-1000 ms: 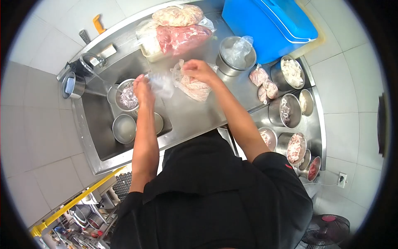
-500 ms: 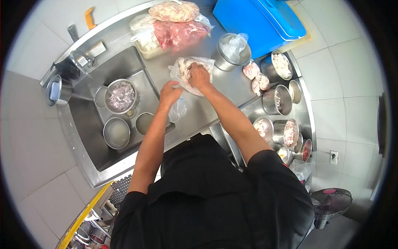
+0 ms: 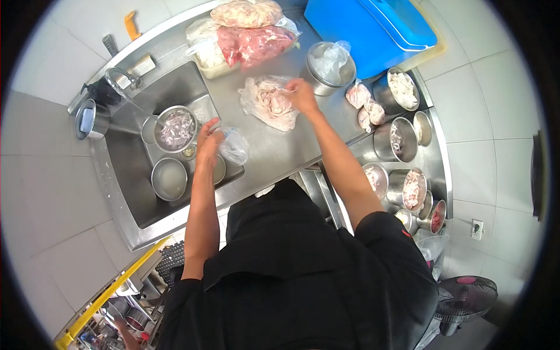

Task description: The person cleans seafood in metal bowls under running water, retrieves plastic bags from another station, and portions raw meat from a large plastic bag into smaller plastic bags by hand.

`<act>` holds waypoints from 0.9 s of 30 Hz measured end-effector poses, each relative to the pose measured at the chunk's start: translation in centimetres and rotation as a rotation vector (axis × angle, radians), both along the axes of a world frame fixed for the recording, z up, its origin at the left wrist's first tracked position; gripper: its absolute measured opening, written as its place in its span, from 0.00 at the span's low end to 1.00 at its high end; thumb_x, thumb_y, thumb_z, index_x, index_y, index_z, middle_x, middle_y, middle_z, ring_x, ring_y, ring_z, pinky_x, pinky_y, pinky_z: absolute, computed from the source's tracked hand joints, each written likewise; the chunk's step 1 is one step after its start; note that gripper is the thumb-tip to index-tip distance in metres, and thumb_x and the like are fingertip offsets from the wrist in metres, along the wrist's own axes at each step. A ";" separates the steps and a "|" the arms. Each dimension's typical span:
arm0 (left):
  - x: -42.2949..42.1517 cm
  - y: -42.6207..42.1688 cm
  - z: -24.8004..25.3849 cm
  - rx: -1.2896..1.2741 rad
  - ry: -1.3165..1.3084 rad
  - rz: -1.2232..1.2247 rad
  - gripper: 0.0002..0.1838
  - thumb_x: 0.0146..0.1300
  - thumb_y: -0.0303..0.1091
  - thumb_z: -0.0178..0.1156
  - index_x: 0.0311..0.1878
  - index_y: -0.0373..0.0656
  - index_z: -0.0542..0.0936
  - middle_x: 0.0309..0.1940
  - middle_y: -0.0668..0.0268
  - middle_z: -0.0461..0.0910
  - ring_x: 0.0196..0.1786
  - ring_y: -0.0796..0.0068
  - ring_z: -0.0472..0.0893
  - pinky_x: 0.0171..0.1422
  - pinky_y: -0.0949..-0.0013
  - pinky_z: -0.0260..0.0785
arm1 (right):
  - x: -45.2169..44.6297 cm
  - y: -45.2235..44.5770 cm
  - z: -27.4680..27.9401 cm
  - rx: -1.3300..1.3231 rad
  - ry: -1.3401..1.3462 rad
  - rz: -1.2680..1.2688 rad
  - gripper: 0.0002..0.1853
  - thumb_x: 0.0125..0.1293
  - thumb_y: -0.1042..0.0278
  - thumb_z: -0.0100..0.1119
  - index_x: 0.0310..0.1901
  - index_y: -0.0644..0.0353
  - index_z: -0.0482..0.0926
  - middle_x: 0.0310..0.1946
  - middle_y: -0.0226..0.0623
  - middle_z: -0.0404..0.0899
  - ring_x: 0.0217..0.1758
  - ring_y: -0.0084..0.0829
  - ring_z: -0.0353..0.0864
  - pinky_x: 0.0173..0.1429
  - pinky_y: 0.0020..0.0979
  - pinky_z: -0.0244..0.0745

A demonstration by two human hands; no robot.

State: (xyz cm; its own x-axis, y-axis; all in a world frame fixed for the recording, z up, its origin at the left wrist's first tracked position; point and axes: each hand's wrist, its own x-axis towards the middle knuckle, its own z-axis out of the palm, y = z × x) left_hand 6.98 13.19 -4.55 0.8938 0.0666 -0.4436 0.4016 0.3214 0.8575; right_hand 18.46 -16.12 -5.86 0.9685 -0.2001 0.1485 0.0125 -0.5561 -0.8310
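Note:
On the steel counter lies a clear plastic bag of pale raw meat (image 3: 268,104), its mouth spread open. My right hand (image 3: 303,97) is at the bag's upper right edge, fingers pinched together on the plastic. Over the sink's right rim, my left hand (image 3: 209,143) grips a small, nearly empty clear plastic bag (image 3: 234,147), which hangs to the right of the fingers. Left of that hand, a steel pot of sliced purplish-white pieces (image 3: 177,127) stands in the sink under the tap.
The tap (image 3: 121,74) runs into the sink (image 3: 137,201), which also holds a bowl of cloudy water (image 3: 169,179). Bagged red meat (image 3: 256,46), nested steel pots (image 3: 326,87) and a blue cooler (image 3: 356,41) line the back. Several filled steel pots stand right. Another person's arm (image 3: 125,333) shows lower left.
My right hand has come out of the meat bag to its right edge. My left hand has moved left, carrying the small bag from the counter to the sink's rim.

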 end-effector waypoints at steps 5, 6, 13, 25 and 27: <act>-0.7 -3.3 1.9 0.181 -0.065 -0.008 0.33 0.44 0.18 0.52 0.61 0.39 0.67 0.44 0.58 0.72 0.42 0.72 0.74 0.47 0.71 0.67 | 0.5 4.5 2.3 -0.850 0.346 0.486 0.13 0.44 0.72 0.67 0.35 0.60 0.82 0.40 0.45 0.81 0.47 0.39 0.80 0.50 0.36 0.75; -0.9 -3.7 2.0 0.190 -0.083 0.020 0.33 0.45 0.18 0.52 0.61 0.38 0.67 0.44 0.59 0.73 0.43 0.72 0.74 0.47 0.71 0.67 | 0.7 4.7 2.3 -0.842 0.340 0.500 0.13 0.44 0.72 0.67 0.35 0.60 0.82 0.40 0.45 0.81 0.47 0.39 0.80 0.50 0.36 0.75; -3.4 -5.4 2.3 0.202 -0.028 0.109 0.30 0.46 0.18 0.51 0.59 0.35 0.68 0.41 0.59 0.76 0.39 0.74 0.76 0.45 0.73 0.68 | 2.3 3.6 1.9 -0.857 0.303 0.774 0.19 0.37 0.67 0.73 0.36 0.58 0.83 0.40 0.46 0.80 0.47 0.42 0.80 0.51 0.37 0.76; -3.4 -7.0 2.4 0.156 -0.018 0.117 0.30 0.46 0.17 0.52 0.58 0.36 0.67 0.41 0.60 0.74 0.38 0.75 0.74 0.40 0.75 0.67 | 1.8 1.9 -0.4 -0.601 -0.111 0.859 0.16 0.45 0.67 0.65 0.39 0.55 0.80 0.32 0.45 0.80 0.41 0.45 0.79 0.46 0.44 0.74; -3.1 -7.0 3.2 0.233 -0.039 0.101 0.31 0.45 0.16 0.52 0.58 0.36 0.67 0.41 0.60 0.74 0.38 0.76 0.73 0.40 0.75 0.66 | 2.3 1.4 -0.8 -0.569 -0.066 0.806 0.15 0.46 0.66 0.65 0.39 0.54 0.80 0.32 0.46 0.80 0.40 0.45 0.79 0.46 0.44 0.74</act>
State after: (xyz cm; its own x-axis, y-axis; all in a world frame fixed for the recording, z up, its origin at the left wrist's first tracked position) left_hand 3.89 6.16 -1.34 0.8935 0.2526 -0.3713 0.3429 0.1502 0.9273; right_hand 20.75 -14.71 -6.65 0.7696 0.6339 0.0763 0.6000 -0.6771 -0.4260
